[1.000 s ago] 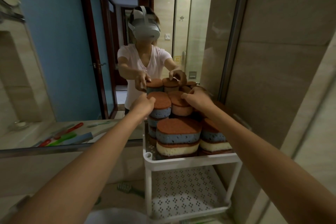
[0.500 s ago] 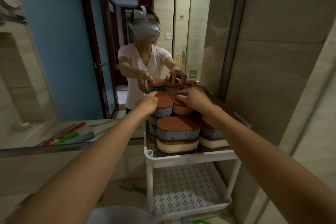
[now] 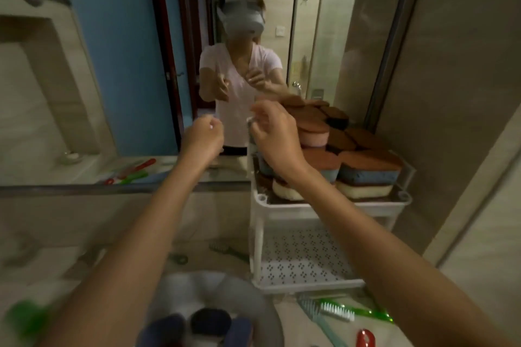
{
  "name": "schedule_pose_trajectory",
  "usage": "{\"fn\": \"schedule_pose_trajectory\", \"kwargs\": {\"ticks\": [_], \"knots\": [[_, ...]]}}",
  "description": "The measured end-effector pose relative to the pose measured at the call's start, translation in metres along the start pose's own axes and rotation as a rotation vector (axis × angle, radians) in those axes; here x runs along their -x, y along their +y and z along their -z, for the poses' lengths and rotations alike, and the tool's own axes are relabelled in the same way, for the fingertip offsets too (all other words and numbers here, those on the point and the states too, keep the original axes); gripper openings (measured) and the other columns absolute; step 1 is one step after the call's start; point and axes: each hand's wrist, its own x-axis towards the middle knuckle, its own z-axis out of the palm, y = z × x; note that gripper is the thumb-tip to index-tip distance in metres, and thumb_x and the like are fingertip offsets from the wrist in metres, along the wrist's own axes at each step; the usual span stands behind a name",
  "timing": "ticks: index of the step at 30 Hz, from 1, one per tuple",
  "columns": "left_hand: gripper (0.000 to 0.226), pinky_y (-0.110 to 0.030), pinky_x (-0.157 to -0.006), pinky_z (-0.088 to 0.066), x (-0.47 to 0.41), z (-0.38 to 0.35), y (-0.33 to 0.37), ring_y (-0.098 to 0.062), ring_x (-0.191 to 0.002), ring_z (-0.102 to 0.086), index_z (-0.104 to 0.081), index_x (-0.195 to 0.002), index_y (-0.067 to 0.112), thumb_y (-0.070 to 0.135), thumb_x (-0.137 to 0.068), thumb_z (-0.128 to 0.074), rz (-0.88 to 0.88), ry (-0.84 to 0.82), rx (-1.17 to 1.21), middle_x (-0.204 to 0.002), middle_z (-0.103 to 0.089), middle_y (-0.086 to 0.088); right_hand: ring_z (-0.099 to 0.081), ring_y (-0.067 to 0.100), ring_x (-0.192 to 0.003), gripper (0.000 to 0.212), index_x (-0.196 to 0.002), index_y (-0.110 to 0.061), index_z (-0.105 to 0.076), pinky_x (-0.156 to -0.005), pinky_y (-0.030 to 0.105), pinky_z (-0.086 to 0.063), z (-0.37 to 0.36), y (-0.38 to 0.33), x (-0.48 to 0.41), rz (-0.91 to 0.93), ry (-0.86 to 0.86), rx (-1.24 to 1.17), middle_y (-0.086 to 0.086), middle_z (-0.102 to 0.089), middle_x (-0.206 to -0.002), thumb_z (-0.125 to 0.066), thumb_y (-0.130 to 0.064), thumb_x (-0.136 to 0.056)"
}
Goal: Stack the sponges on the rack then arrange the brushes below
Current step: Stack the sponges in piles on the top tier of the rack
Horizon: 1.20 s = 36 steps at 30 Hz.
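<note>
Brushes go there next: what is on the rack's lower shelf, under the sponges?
Only the perforated lower shelf itself shows, no brushes; the green brush lies on the counter in front. The right forearm covers its right edge.

Home bathroom. You face a wide wall mirror [image 3: 121, 65] above a counter [image 3: 50, 267]; beige tile walls [image 3: 456, 93] to your right; white rack [image 3: 332, 207] of sponges [image 3: 369, 163] in the corner; brushes [image 3: 338, 311] on the counter.

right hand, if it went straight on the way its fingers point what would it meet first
Probably the wall mirror; the right hand aims left of the stacked brown-topped sponges. Depth is unclear.
</note>
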Motion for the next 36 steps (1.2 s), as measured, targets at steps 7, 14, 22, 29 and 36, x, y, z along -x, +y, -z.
{"fn": "schedule_pose_trajectory", "kwargs": {"ticks": [7, 14, 22, 29, 36], "knots": [[0.024, -0.033, -0.067, -0.05, 0.081, 0.037, -0.144, -0.024, -0.06, -0.054, -0.059, -0.079, 0.014, 0.015, -0.093, -0.04, 0.258, 0.036, -0.009, -0.061, -0.058, -0.004, -0.06, 0.024, -0.102, 0.028, -0.111, -0.001, -0.062, -0.087, 0.024, -0.044, -0.111, -0.012, 0.115, -0.214, -0.263, -0.147, 0.015, -0.063, -0.112, -0.054, 0.001, -0.084], [0.023, -0.043, -0.088, -0.054, 0.146, 0.015, -0.291, -0.037, -0.095, -0.066, -0.062, -0.085, 0.006, 0.016, -0.092, -0.042, 0.596, -0.298, -0.33, -0.102, -0.069, -0.023, -0.058, 0.037, -0.106, 0.026, -0.106, 0.004, -0.065, -0.092, 0.037, -0.042, -0.202, 0.052, 0.232, -0.586, -0.749, 0.031, 0.023, -0.063, -0.114, -0.051, 0.0, -0.084], [0.037, -0.041, -0.092, -0.044, 0.174, -0.007, -0.396, -0.036, -0.112, -0.056, -0.056, -0.115, -0.004, 0.02, -0.087, -0.058, 0.496, -0.639, -0.672, -0.12, -0.06, -0.022, -0.048, 0.032, -0.121, 0.035, -0.122, -0.001, -0.052, -0.098, 0.038, -0.04, -0.246, 0.129, 0.309, -0.702, -1.137, 0.364, 0.021, -0.049, -0.132, -0.051, -0.015, -0.09], [0.087, -0.042, -0.106, -0.039, 0.188, -0.026, -0.436, -0.035, -0.134, -0.037, -0.009, -0.149, 0.005, 0.03, -0.085, -0.064, 0.385, -0.726, -0.832, -0.152, -0.023, -0.02, 0.011, 0.046, -0.142, 0.095, -0.149, -0.031, -0.009, -0.115, 0.056, -0.008, -0.25, 0.156, 0.348, -0.868, -1.194, 0.567, 0.014, 0.016, -0.156, -0.059, -0.066, -0.076], [0.09, -0.04, -0.109, -0.032, 0.195, -0.033, -0.445, -0.034, -0.137, -0.028, -0.017, -0.146, 0.005, 0.034, -0.08, -0.071, 0.409, -0.658, -0.87, -0.151, -0.023, -0.019, -0.012, 0.047, -0.14, 0.067, -0.146, -0.021, -0.016, -0.114, 0.05, -0.022, -0.251, 0.167, 0.355, -0.888, -1.134, 0.657, 0.02, 0.003, -0.156, -0.051, -0.036, -0.091]]}}
